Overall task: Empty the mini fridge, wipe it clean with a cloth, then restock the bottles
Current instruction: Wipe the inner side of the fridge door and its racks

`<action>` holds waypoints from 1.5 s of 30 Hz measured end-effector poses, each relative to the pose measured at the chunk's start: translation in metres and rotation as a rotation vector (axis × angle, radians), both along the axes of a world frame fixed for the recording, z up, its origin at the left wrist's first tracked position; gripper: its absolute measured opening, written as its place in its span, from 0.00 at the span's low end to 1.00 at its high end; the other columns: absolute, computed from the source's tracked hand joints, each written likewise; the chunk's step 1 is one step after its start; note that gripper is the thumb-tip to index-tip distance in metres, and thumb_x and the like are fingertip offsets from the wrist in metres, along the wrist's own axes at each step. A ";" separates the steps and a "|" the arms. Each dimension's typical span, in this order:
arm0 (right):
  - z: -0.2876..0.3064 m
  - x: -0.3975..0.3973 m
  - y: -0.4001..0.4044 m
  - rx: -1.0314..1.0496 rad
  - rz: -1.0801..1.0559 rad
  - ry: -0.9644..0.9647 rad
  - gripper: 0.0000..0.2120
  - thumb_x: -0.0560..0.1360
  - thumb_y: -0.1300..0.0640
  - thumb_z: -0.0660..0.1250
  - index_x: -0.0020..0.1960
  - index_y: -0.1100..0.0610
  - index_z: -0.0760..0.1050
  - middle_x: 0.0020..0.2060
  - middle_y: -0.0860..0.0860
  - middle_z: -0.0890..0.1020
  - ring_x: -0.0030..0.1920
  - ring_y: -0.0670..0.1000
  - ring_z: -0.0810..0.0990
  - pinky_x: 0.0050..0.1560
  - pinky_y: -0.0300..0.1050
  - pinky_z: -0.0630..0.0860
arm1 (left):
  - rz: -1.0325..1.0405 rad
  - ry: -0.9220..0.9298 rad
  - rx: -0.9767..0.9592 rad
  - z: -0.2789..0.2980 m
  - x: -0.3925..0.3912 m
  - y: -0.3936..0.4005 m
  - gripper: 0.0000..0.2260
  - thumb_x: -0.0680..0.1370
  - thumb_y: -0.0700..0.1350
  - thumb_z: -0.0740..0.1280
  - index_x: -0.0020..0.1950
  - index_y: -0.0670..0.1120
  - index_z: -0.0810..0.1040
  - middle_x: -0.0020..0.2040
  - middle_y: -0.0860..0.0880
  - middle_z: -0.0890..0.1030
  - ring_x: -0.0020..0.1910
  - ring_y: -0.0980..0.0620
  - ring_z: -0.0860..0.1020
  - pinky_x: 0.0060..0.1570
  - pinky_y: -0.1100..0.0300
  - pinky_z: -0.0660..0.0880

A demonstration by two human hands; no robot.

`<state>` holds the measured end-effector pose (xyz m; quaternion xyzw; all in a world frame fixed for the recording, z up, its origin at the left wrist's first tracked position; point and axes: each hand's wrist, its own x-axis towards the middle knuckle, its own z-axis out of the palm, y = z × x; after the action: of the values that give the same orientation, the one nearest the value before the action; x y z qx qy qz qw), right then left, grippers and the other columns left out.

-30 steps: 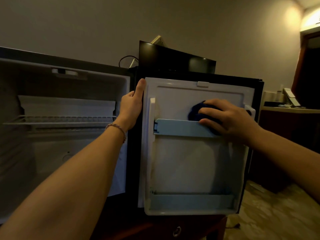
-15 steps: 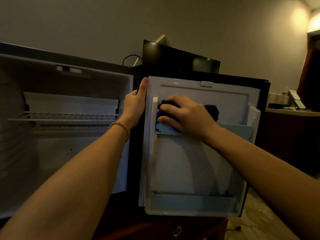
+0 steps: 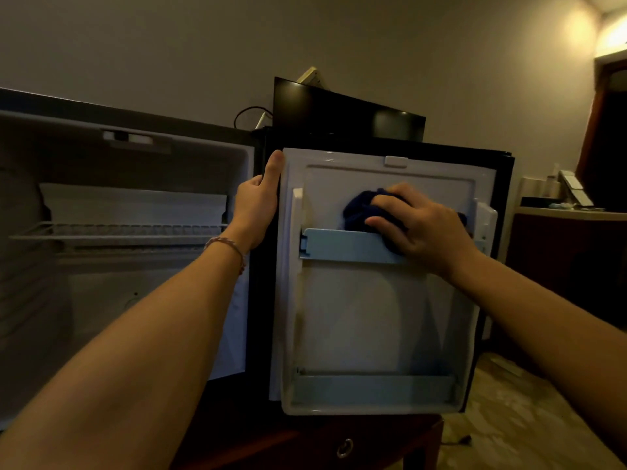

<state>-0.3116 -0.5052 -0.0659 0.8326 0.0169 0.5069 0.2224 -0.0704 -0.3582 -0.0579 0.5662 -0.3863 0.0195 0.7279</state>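
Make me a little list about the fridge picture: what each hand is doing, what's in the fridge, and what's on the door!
left hand: holds the hinge-side edge of the open door, thumb up
right hand: presses a dark blue cloth at the upper door shelf
fridge inside: one wire rack, no bottles seen
lower door shelf: nothing seen in it
step: wiping the door
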 end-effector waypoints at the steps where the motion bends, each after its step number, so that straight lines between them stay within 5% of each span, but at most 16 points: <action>1: -0.001 -0.010 -0.009 0.021 -0.009 -0.013 0.23 0.82 0.41 0.54 0.61 0.56 0.77 0.56 0.55 0.78 0.46 0.59 0.81 0.33 0.51 0.78 | 0.002 0.001 -0.001 0.000 0.001 -0.001 0.40 0.60 0.83 0.62 0.46 0.47 0.76 0.42 0.45 0.76 0.39 0.47 0.71 0.41 0.50 0.69; 6: -0.002 -0.034 -0.034 -0.008 -0.132 -0.056 0.22 0.82 0.44 0.56 0.61 0.59 0.77 0.53 0.57 0.79 0.41 0.58 0.81 0.35 0.41 0.68 | 0.010 0.009 -0.008 -0.001 0.003 -0.002 0.39 0.60 0.83 0.63 0.47 0.48 0.77 0.44 0.47 0.77 0.40 0.48 0.72 0.42 0.50 0.69; 15: -0.002 0.017 0.009 -0.061 -0.047 0.058 0.24 0.81 0.37 0.53 0.66 0.51 0.75 0.63 0.56 0.75 0.49 0.61 0.78 0.37 0.54 0.79 | 0.014 0.012 -0.002 -0.001 0.004 -0.004 0.39 0.62 0.83 0.62 0.48 0.49 0.78 0.45 0.46 0.78 0.43 0.47 0.76 0.47 0.43 0.76; 20: 0.003 0.061 0.055 -0.083 -0.006 0.057 0.20 0.81 0.39 0.55 0.58 0.51 0.78 0.59 0.54 0.77 0.46 0.58 0.78 0.32 0.51 0.77 | 0.019 -0.009 -0.019 -0.001 -0.003 -0.001 0.35 0.65 0.80 0.61 0.43 0.47 0.74 0.38 0.44 0.71 0.36 0.46 0.68 0.39 0.49 0.66; 30: 0.010 0.026 0.013 0.015 0.048 0.065 0.19 0.82 0.42 0.55 0.57 0.54 0.78 0.56 0.54 0.77 0.43 0.57 0.80 0.31 0.52 0.77 | 0.011 -0.019 -0.016 -0.001 0.001 -0.002 0.28 0.73 0.73 0.62 0.34 0.48 0.70 0.35 0.45 0.72 0.35 0.48 0.70 0.35 0.55 0.67; 39: 0.003 -0.014 -0.037 0.059 0.000 -0.041 0.20 0.81 0.43 0.56 0.55 0.57 0.79 0.51 0.57 0.78 0.41 0.57 0.80 0.30 0.45 0.74 | 0.034 -0.027 -0.023 -0.005 -0.001 -0.002 0.35 0.69 0.76 0.62 0.46 0.42 0.78 0.42 0.42 0.79 0.41 0.45 0.77 0.46 0.47 0.77; 42: 0.000 -0.005 -0.035 0.097 0.027 -0.031 0.23 0.80 0.38 0.57 0.58 0.55 0.78 0.55 0.56 0.77 0.46 0.58 0.79 0.35 0.47 0.76 | 0.055 -0.034 -0.011 -0.009 -0.002 -0.001 0.41 0.69 0.77 0.61 0.51 0.37 0.78 0.46 0.35 0.81 0.43 0.44 0.78 0.52 0.40 0.78; 45: -0.004 0.015 -0.020 0.069 0.033 0.046 0.25 0.79 0.34 0.54 0.63 0.48 0.76 0.62 0.52 0.75 0.48 0.58 0.77 0.38 0.53 0.78 | 0.090 -0.034 -0.030 -0.010 -0.007 -0.003 0.37 0.73 0.73 0.60 0.52 0.37 0.78 0.44 0.39 0.80 0.42 0.44 0.77 0.47 0.46 0.76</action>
<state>-0.2970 -0.5249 -0.0695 0.8510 0.0181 0.4913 0.1849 -0.0776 -0.3613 -0.0678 0.5715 -0.3723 0.0676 0.7282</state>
